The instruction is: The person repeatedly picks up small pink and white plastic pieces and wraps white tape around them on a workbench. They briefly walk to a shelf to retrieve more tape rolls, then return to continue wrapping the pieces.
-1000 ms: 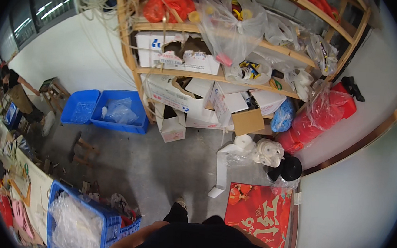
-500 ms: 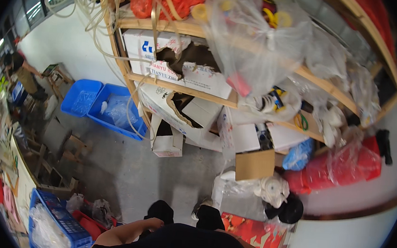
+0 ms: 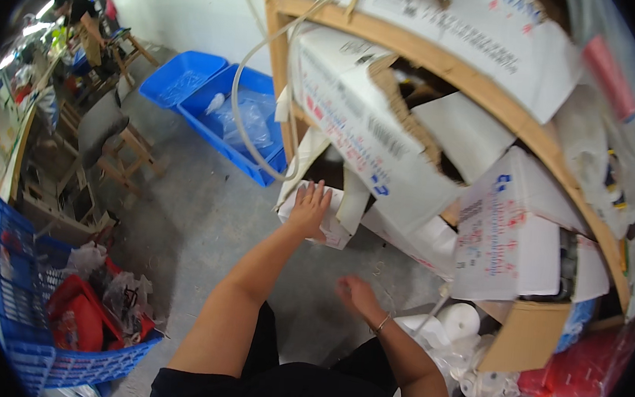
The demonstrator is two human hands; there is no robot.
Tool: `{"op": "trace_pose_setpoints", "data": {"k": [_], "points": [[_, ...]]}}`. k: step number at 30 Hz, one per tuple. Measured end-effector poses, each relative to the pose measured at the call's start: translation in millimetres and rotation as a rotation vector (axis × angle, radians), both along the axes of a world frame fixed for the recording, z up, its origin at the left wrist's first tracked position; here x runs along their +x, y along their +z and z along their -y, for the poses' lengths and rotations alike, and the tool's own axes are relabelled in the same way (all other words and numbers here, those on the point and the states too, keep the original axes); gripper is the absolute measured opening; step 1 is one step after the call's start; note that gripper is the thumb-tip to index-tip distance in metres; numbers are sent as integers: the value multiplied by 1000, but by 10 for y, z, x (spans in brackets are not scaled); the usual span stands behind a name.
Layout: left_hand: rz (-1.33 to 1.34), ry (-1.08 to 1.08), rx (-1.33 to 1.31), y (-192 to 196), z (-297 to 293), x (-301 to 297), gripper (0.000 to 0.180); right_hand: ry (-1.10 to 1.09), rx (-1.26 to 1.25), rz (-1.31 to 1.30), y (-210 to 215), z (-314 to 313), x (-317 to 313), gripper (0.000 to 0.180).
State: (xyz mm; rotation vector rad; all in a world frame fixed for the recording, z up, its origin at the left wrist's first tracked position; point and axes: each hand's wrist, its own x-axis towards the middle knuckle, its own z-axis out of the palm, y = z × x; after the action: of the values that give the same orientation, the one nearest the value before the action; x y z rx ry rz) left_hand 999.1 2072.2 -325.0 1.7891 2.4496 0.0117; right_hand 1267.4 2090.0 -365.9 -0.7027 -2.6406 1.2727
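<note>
We find room over the floor (image 3: 215,216) left of the small box (image 3: 338,228) and just below it. A hose (image 3: 238,91) droops beside the box's upper left edge, a big torn carton (image 3: 339,111) blocks us above and right, and our left hand (image 3: 309,210) covers part of its front.

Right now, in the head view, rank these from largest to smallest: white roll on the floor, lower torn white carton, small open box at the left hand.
1. Lower torn white carton
2. Small open box, partly covered by the left hand
3. White roll

This is apparent size only.
</note>
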Motion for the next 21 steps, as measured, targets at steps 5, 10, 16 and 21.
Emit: {"op": "trace_pose_setpoints", "data": {"k": [5,10,16,21], "points": [[36,-85,88,-587,-160,-321,114,-38,426,-335,-171,-312,-838,54],[119,-102,104,-371,-145,-315,106,-237,394,-279,-238,-307,-991,73],[218,-106,85,-333,-189,-328,111,-287,113,-355,-82,-411,-943,72],[204,-117,93,-345,-122,-383,112,-258,15,-305,65,-438,-958,68]]}}
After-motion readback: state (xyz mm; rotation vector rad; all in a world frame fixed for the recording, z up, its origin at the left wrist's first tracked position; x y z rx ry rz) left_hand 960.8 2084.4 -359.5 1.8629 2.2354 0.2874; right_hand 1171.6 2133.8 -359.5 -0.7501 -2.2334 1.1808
